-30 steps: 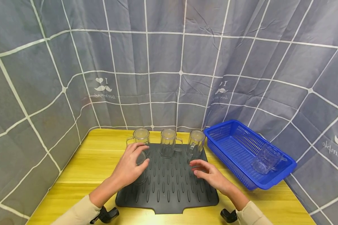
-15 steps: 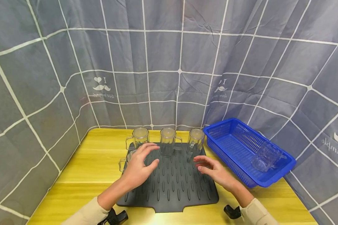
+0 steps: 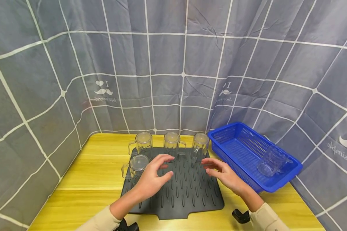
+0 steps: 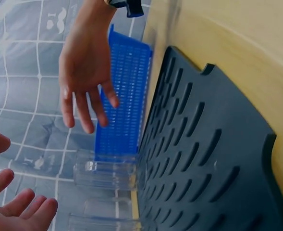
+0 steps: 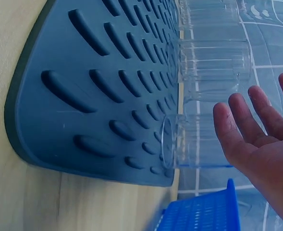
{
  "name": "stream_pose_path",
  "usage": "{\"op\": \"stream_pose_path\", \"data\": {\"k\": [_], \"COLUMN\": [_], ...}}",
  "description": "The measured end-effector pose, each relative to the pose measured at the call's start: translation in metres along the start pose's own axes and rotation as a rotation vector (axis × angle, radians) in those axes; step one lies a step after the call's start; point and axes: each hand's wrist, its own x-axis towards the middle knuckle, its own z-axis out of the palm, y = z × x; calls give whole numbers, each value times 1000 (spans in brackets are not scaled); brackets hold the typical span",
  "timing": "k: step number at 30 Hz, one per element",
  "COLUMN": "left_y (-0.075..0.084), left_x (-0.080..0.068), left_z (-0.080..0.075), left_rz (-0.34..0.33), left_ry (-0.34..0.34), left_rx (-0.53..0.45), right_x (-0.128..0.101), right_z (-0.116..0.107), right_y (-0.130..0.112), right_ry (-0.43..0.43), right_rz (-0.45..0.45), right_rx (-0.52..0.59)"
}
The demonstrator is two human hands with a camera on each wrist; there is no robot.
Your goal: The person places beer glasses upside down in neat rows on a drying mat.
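Observation:
My left hand [image 3: 154, 176] hovers over the left half of a dark ridged drying mat [image 3: 188, 195], fingers spread and holding nothing. Just left of it, a clear glass mug [image 3: 138, 163] stands upside down on the mat, its handle pointing left. Along the mat's back edge stand three more upturned glass mugs: a left one [image 3: 144, 141], a middle one [image 3: 171, 142] and a right one [image 3: 200, 144]. My right hand [image 3: 224, 175] is in the air over the mat's right side, fingers loosely bent around nothing, in front of the right mug. In the right wrist view that hand [image 5: 266, 130] shows relaxed fingers.
A blue perforated plastic basket [image 3: 234, 154] stands at the right, beside the mat. Inside its near end lies clear glassware with a handle [image 3: 271, 162]. The yellow wooden table [image 3: 84, 179] is bordered at the back and sides by a grey checked curtain [image 3: 167, 57].
My left hand has moved right, away from the front-left mug, which is now uncovered on the mat. The right hand has shifted slightly right.

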Motion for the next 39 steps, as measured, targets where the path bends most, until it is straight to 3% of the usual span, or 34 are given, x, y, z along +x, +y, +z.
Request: {"op": "stream_pose_path", "data": {"k": [5, 16, 23, 30, 39], "left_y": [-4, -11, -12, -13, -13], "left_x": [1, -5, -4, -5, -5], "left_z": [6, 18, 20, 21, 23], "left_rz": [-42, -120, -128, -149, -162], "left_ry": [-60, -94, -112, -126, -127], "left_rx": [-84, -122, -130, -139, -156], "right_x": [0, -6, -9, -17, -24], "right_z": [-6, -21, -48, -76, -115], "right_y": [-1, -5, -17, -25, -34], "right_ry": [26, 104, 188, 225, 306], "right_rz": [-11, -61, -114, -103, -123], "right_rx": [-13, -17, -107, -160, -345]}}
